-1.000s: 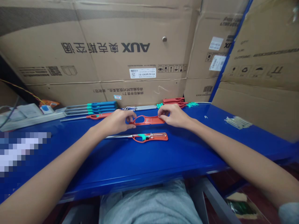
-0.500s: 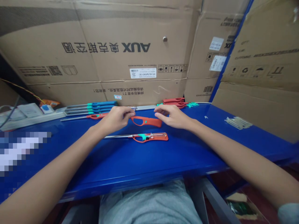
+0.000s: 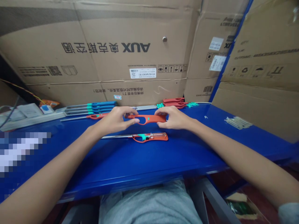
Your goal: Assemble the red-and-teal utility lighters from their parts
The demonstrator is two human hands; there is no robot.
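Between my two hands is an orange lighter handle shell with a finger loop and a small green spot. My left hand pinches its loop end. The wide end is gripped by my right hand. Just below, on the blue table, lies an opened long-neck lighter; its metal tube, green trigger and clear tank show in the other orange half. A closed orange lighter rests behind my left wrist, partly hidden by it.
Several blue-handled lighters are stacked at the back left, beside a power strip. Red handle shells and green triggers lie at the back. Thin pale sticks sit at right. Cardboard walls the back.
My right hand has closed on the wide end of the orange shell. The shell has risen slightly and become more level, with my left thumb now along its loop. The opened lighter stays put.
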